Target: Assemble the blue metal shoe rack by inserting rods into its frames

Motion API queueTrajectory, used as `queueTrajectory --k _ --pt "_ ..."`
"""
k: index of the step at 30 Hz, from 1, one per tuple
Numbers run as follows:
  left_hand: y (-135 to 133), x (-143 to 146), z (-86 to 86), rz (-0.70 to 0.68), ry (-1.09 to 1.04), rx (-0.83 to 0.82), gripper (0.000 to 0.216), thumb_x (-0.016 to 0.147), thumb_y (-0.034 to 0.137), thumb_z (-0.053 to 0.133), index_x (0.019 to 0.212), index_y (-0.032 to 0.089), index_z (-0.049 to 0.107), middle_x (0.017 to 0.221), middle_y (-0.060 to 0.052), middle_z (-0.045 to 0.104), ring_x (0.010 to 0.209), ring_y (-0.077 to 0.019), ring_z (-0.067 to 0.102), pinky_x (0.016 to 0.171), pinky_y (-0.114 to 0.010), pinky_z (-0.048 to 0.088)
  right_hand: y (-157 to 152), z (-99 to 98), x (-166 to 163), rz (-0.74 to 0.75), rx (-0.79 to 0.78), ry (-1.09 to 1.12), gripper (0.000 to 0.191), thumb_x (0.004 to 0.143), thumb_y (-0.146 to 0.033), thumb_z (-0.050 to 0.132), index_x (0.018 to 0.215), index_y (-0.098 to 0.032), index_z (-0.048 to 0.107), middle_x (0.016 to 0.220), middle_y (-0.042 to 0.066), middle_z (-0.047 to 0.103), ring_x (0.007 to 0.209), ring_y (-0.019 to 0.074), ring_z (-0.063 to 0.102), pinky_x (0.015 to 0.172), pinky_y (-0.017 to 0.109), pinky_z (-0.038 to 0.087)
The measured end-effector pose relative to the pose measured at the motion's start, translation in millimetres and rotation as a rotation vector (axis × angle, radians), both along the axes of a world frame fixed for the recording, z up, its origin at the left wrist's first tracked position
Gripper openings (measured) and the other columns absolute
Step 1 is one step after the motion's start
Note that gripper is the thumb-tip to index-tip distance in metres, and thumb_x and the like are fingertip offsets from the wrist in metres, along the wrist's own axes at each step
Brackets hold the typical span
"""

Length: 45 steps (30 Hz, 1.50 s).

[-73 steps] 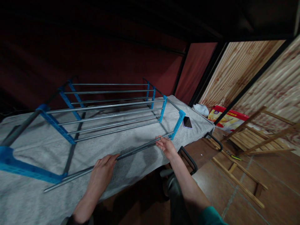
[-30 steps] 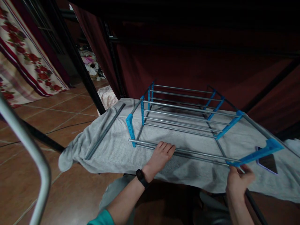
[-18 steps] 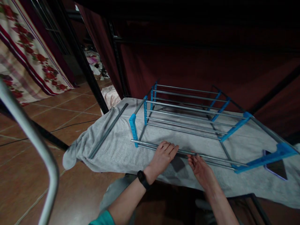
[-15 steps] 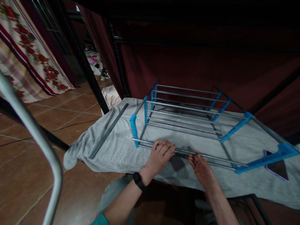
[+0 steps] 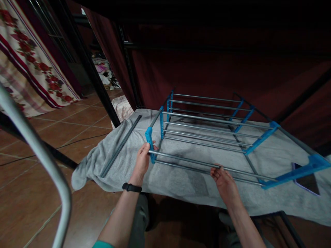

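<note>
A rack of grey metal rods and blue plastic brackets [image 5: 252, 150] lies on a grey blanket [image 5: 181, 186]. My left hand [image 5: 143, 156], with a black band on its wrist, is closed around the near left blue bracket [image 5: 149, 135], its thumb by the left end of a metal rod [image 5: 186, 159]. Some of its fingers are hidden behind the bracket. My right hand [image 5: 223, 179] pinches the same rod right of its middle, palm turned up. The rod's right end lies over the near right bracket. Below it runs another rod [image 5: 178, 166], joined to both brackets.
Two loose grey tubes [image 5: 120, 146] lie on the blanket at the left. A phone [image 5: 307, 181] rests under the right bracket. A curved white pole [image 5: 55, 172] stands in the left foreground. Black bed-frame posts [image 5: 95, 75] and a dark red curtain [image 5: 207, 72] surround the blanket.
My left hand has slid left from the rod's middle to the near left bracket and closed there. My right hand stays on the rod, nearly in place.
</note>
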<state>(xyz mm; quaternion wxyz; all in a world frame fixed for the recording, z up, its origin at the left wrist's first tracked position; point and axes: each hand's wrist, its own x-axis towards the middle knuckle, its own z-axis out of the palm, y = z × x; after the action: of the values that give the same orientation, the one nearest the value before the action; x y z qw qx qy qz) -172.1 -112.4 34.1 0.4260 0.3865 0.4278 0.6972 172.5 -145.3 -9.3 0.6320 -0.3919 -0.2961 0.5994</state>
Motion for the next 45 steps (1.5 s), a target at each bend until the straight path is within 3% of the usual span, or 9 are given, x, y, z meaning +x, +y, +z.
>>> queueTrajectory --k 5,12,19,23,30,37,45 --pt "9.3 -1.3 -3.4 -0.01 -0.05 0.027 0.038 0.077 0.052 0.068 0.084 0.015 0.065 0.074 -0.002 0.055 0.068 -0.0125 0.05 0.064 -0.025 0.04 2.5 0.8 -0.5 -0.021 0.012 -0.011 0.025 0.072 -0.046 0.077 0.082 -0.023 0.071 0.081 0.003 0.07 0.075 0.0164 0.063 0.076 0.034 0.05" --pt "13.2 -8.4 -4.5 -0.052 -0.038 -0.021 0.042 0.07 0.056 0.072 0.076 0.015 0.065 0.073 -0.003 0.055 0.068 -0.0125 0.048 0.064 -0.025 0.04 3.9 2.6 -2.2 -0.051 0.021 -0.028 0.025 0.072 -0.046 0.076 0.081 -0.023 0.071 0.08 0.003 0.07 0.075 0.0171 0.063 0.074 0.035 0.051" --pt "12.7 -15.6 -1.4 -0.117 0.011 -0.077 0.033 0.065 0.044 0.078 0.069 0.016 0.061 0.071 -0.002 0.053 0.067 -0.0133 0.048 0.062 -0.026 0.04 5.8 2.4 -4.2 -0.065 0.014 0.0 0.023 0.072 -0.043 0.077 0.08 -0.022 0.071 0.079 0.003 0.07 0.076 0.0166 0.064 0.073 0.033 0.051" --pt "16.1 -16.9 -2.4 -0.089 0.049 -0.073 0.03 0.062 0.036 0.081 0.07 0.016 0.06 0.067 0.001 0.05 0.065 -0.011 0.045 0.061 -0.024 0.037 8.1 0.9 -5.7 -0.066 0.014 0.004 0.022 0.072 -0.042 0.077 0.08 -0.022 0.071 0.079 0.002 0.07 0.075 0.0159 0.063 0.072 0.032 0.051" --pt "12.6 -19.1 -0.6 -0.09 0.155 -0.077 0.031 0.064 0.038 0.081 0.073 0.017 0.061 0.071 0.0 0.052 0.068 -0.0122 0.046 0.065 -0.025 0.038 9.6 -4.5 -6.7 -0.088 -0.002 -0.005 0.023 0.073 -0.043 0.076 0.078 -0.022 0.069 0.079 0.002 0.07 0.077 0.0166 0.064 0.075 0.033 0.051" --pt "6.4 -24.6 -3.4 -0.186 0.288 -0.151 0.029 0.071 0.04 0.077 0.084 0.016 0.066 0.079 -0.001 0.058 0.075 -0.0145 0.05 0.072 -0.026 0.039 8.9 -8.5 -8.3 -0.096 -0.027 -0.017 0.025 0.071 -0.043 0.077 0.08 -0.021 0.069 0.078 0.002 0.07 0.074 0.0164 0.064 0.072 0.032 0.05" --pt "4.5 -33.8 -14.9 -0.316 0.315 -0.234 0.041 0.064 0.039 0.082 0.095 0.017 0.064 0.08 -0.002 0.06 0.075 -0.0161 0.053 0.071 -0.029 0.042 8.5 -11.9 -6.4 -0.075 -0.039 -0.041 0.028 0.072 -0.045 0.076 0.083 -0.021 0.068 0.082 0.003 0.072 0.074 0.0156 0.065 0.073 0.031 0.051"
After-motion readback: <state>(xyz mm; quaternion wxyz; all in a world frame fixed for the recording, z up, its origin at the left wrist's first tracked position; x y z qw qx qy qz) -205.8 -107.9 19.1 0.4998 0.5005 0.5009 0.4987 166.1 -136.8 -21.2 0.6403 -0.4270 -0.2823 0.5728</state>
